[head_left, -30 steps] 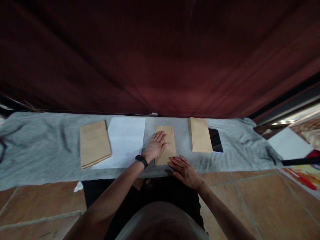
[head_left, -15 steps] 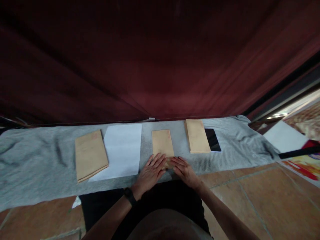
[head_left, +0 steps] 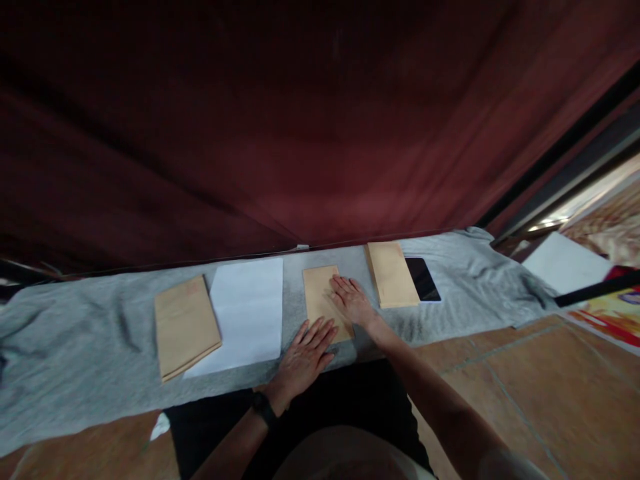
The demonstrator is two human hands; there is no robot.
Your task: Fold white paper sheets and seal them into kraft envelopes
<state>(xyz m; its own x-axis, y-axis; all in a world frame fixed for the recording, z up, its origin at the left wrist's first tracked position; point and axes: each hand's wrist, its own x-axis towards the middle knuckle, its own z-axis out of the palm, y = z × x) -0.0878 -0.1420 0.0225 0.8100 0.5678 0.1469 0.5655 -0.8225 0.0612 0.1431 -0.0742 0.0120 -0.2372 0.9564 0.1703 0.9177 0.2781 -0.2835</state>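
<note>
A brown paper envelope (head_left: 319,288) lies flat in front of me on a grey cloth. My left hand (head_left: 306,353), with a dark band on its wrist, rests at the envelope's lower left edge, fingers spread. Higher up, my right hand (head_left: 353,301) lies across the envelope's right side with its fingers stretched out. Neither hand grips anything. To the right sits a stack of brown envelopes (head_left: 393,275), partly over a dark-screened phone or tablet (head_left: 424,280). On the left, more brown envelopes (head_left: 187,327) overlap a sheet of white paper (head_left: 250,310).
The grey cloth (head_left: 110,360) covers a long, narrow surface. Behind it hangs a dark red cloth (head_left: 310,167). Tiled floor (head_left: 480,373) shows at the lower right, and a white sheet (head_left: 567,263) and colourful printed material (head_left: 613,317) lie at the far right.
My right hand has moved from the envelope's near edge up onto its right side. The left hand stays near the lower left edge. The view has tilted slightly.
</note>
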